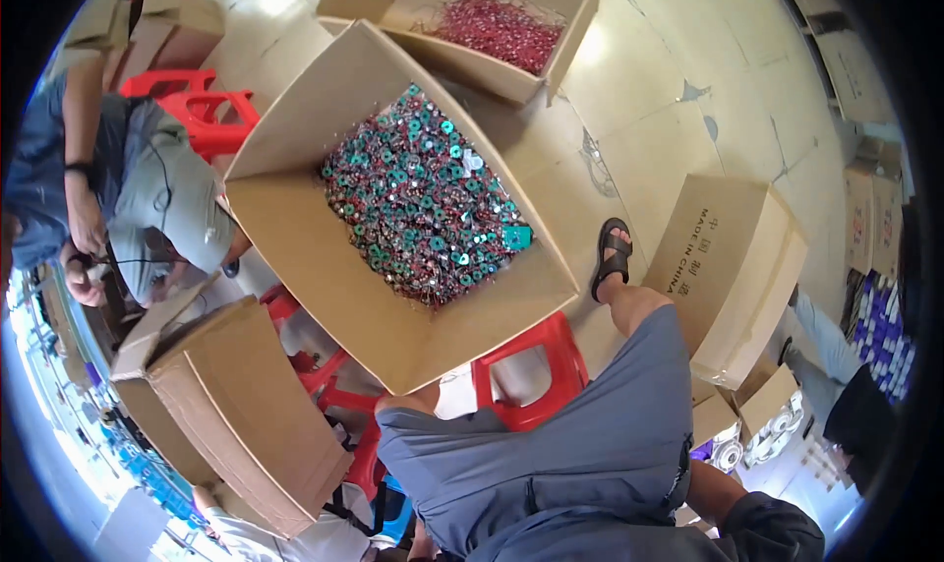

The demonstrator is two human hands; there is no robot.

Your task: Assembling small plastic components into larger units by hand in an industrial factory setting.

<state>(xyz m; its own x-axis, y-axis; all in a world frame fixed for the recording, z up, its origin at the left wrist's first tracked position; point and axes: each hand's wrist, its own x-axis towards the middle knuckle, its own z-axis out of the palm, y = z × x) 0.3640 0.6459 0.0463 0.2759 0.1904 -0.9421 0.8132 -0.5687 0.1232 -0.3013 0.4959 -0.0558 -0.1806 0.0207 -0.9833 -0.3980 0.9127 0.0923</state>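
In front of my legs stands a large open cardboard box (295, 242), partly filled with a heap of small teal, round parts with red and dark wires (423, 198). A flat teal piece (516, 237) lies on the heap at its right side. Neither of my hands shows. Part of my right arm (716, 491) appears at the lower right beside my grey shorts, and its hand is hidden behind my hip. My left hand is out of sight, so what either hand holds cannot be seen.
Red plastic stools (541, 365) stand under and beside the box. Another open carton (393, 1) holds red wires (501, 31). A closed carton (723, 267) is on the right, an opened one (246, 405) lower left. A seated co-worker (147, 169) handles something small at the left.
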